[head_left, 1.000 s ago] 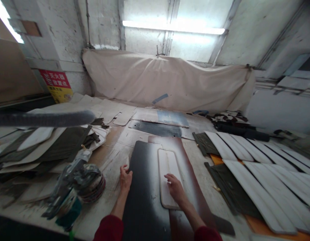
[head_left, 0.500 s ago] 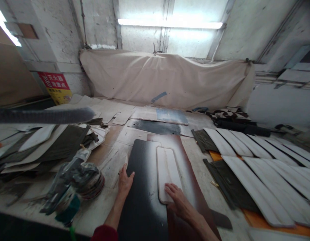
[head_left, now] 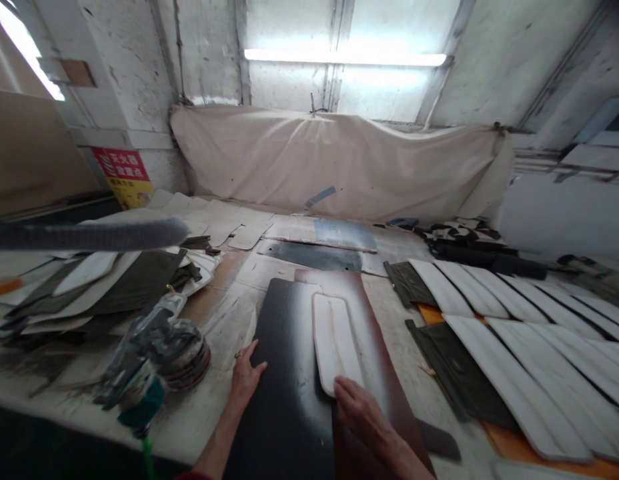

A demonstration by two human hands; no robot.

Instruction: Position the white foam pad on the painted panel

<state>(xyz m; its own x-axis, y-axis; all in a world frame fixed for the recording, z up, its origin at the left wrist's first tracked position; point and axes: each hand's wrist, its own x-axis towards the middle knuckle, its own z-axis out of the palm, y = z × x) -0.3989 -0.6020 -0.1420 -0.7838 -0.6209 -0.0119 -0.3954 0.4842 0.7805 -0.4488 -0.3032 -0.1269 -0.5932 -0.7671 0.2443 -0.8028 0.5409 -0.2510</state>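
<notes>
White panel: the rounded white panel (head_left: 337,333) lies lengthwise over the seam of the black board (head_left: 279,407) and the brown board (head_left: 387,393), inside a pale, powdery haze.
Right hand: the right hand (head_left: 360,408) is down at the panel's near end, fingertips at its lower edge — a second ago it was farther up, over the panel's face. Whether the fingers pinch the edge or only rest there, I cannot tell.
Left hand: the left hand (head_left: 246,379) is unclenched, thumb spread toward the black board, fingers along the board's left edge. It matches its place half a second ago, though the red cuff has nearly left view.
Left margin: a strip of pale tabletop (head_left: 224,333) runs between the black board and the power tool (head_left: 162,357).
Right margin: a narrower strip separates the brown board from the dark green fabric (head_left: 464,373) and its white strips (head_left: 524,380); a dark flap (head_left: 439,440) juts into it.
Far edge: a dark sheet (head_left: 314,255) lies just beyond both boards.
</notes>
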